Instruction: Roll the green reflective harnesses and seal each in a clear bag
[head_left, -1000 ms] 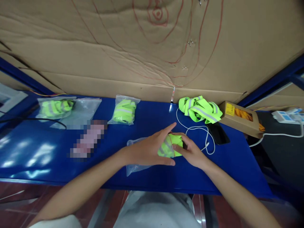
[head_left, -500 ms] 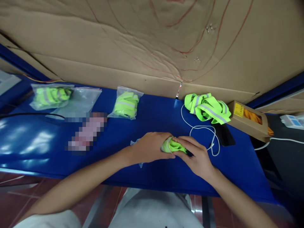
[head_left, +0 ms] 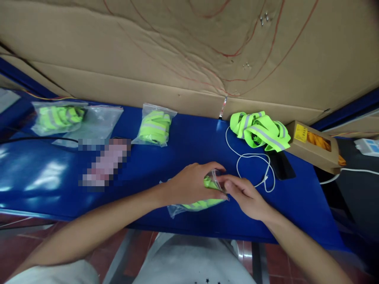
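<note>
Left fingers [head_left: 213, 193] holding bag [head_left: 175, 211], neon strap [head_left: 204, 204] inside

pale grey-white top [head_left: 189, 258], loose folds; small dark stars [head_left: 207, 281] printed on it at bottom edge of view; left sleeve [head_left: 59, 273] short, same pale tone; forearms [head_left: 103, 227] bare; left hand [head_left: 192, 183] and right hand [head_left: 247, 197] bare as well

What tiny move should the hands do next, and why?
Perhaps the right hand should tuck the strap deeper into the bag, because green shows close to its mouth, near that hand, while the left hand holds the bag.
</note>
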Available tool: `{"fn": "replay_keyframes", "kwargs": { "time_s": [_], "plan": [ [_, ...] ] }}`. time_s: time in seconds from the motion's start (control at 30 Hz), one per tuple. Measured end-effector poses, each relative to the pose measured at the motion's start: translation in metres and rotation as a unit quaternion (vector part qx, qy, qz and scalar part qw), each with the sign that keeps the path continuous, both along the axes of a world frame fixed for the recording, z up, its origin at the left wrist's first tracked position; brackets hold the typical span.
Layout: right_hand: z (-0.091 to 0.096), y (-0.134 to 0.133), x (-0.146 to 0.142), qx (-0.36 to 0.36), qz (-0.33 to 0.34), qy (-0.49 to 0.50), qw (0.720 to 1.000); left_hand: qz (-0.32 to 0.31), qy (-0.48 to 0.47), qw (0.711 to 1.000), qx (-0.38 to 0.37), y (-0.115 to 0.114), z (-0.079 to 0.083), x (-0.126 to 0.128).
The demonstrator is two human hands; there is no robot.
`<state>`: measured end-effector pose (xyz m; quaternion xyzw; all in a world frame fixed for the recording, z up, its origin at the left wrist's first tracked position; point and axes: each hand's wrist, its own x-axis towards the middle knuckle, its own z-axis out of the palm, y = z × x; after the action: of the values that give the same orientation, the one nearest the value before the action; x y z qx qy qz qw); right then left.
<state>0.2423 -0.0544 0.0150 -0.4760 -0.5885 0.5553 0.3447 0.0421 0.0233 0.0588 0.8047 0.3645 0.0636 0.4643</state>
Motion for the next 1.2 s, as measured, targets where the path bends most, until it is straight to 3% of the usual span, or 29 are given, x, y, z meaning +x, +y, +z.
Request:
{"fn": "replay_keyframes", "kwargs": {
  "time_s": [0.13, 0.2, 0.33, 0.4, 0.47, 0.57, 0.7, 0.77, 1.03, 1.2],
  "plan": [
    [0.01, -0.001, 0.003, -0.005, 0.141, 0.054, 0.988, -0.018, -0.052, 0.997, -0.06, 0.0, 0.006, 0.004],
    [0.012, -0.002, 0.001, 0.034, 0.166, 0.045, 0.985, -0.033, -0.059, 0.996, -0.063, -0.001, 0.007, 0.008],
    [0.011, -0.003, 0.002, 0.201, 0.094, -0.097, 0.97, 0.038, -0.135, 0.981, -0.137, 0.007, 0.0, 0.006],
    [0.01, 0.001, 0.007, 0.299, 0.029, -0.149, 0.942, 0.098, -0.185, 0.956, -0.206, 0.012, -0.008, -0.002],
    [0.011, 0.007, 0.012, 0.343, -0.012, -0.179, 0.922, 0.14, -0.223, 0.92, -0.29, 0.015, -0.017, -0.014],
    [0.013, 0.016, 0.018, 0.299, 0.009, -0.201, 0.933, 0.143, -0.257, 0.873, -0.388, 0.015, -0.03, -0.028],
    [0.012, 0.021, 0.018, 0.175, 0.121, -0.12, 0.97, 0.096, -0.257, 0.86, -0.43, 0.008, -0.044, -0.032],
    [0.011, 0.021, 0.018, 0.131, 0.135, -0.091, 0.978, 0.079, -0.256, 0.854, -0.446, 0.006, -0.048, -0.031],
    [0.013, 0.028, 0.016, 0.081, 0.049, -0.087, 0.992, 0.188, -0.256, 0.844, -0.433, 0.003, -0.046, -0.032],
    [0.007, 0.025, 0.017, 0.003, -0.018, -0.072, 0.997, 0.202, -0.269, 0.837, -0.431, 0.005, -0.039, -0.034]
  ]
}}
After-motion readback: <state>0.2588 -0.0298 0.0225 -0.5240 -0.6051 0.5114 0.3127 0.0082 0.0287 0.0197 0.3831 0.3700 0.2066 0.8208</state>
